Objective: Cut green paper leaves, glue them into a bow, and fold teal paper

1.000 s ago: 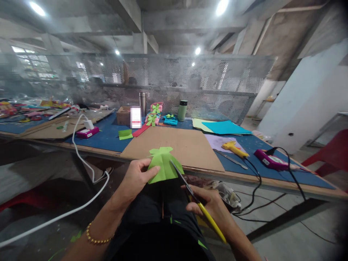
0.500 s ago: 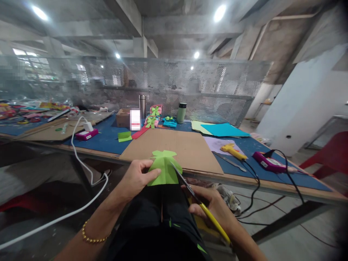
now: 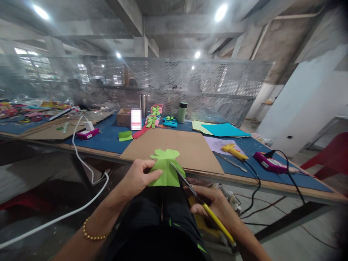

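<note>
A sheet of light green paper (image 3: 167,174), its far edge cut into petal-like lobes, is pinched at its left side by my left hand (image 3: 141,175). The paper hangs over my lap at the table's front edge. My right hand (image 3: 210,204) grips a pair of yellow-handled scissors (image 3: 217,219). The blades reach into the paper from the right, and their tips lie near its middle. Part of the handles is hidden by my right hand. Small green scraps (image 3: 201,248) lie on my dark trousers.
A cardboard sheet (image 3: 179,143) covers the table before me. On the right are a yellow glue gun (image 3: 233,150), a metal knife-like tool (image 3: 231,161) and a purple power strip (image 3: 268,162). Paper bows (image 3: 152,121), a green bottle (image 3: 182,113) and blue paper (image 3: 225,129) sit farther back.
The scissors' handles have shifted slightly right and down, with the blades still in the paper. The lobed end of the paper looks a little more spread. My left hand keeps its hold.
</note>
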`<state>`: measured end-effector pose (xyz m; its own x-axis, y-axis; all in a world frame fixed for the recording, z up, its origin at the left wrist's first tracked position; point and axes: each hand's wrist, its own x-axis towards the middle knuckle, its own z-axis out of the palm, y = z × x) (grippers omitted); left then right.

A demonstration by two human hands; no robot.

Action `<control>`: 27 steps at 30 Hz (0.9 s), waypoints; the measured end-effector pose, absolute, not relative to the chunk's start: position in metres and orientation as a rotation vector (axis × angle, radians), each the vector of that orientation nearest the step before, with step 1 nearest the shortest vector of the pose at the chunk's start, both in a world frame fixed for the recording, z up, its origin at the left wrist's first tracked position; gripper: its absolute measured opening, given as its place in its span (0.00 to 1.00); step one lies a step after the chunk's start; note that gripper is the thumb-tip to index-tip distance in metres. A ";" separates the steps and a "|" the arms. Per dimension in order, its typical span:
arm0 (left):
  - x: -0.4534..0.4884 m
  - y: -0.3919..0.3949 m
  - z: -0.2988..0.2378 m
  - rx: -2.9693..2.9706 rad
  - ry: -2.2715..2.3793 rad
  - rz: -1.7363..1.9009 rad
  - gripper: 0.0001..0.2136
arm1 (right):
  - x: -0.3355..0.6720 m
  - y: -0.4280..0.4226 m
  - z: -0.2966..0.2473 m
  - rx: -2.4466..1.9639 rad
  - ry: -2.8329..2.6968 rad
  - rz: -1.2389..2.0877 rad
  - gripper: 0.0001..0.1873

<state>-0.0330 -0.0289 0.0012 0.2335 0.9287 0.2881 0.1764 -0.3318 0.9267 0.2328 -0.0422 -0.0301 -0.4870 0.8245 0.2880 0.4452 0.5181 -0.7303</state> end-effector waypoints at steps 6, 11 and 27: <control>-0.036 -0.028 0.001 1.703 1.031 1.143 0.10 | 0.235 -0.042 -0.029 -1.044 -2.137 0.735 0.26; -0.037 -0.029 0.002 1.720 1.030 1.109 0.10 | 0.237 -0.042 -0.028 -1.032 -2.158 0.740 0.26; -0.043 -0.027 0.002 1.809 1.066 1.073 0.12 | 0.239 -0.039 -0.031 -1.008 -2.151 0.791 0.25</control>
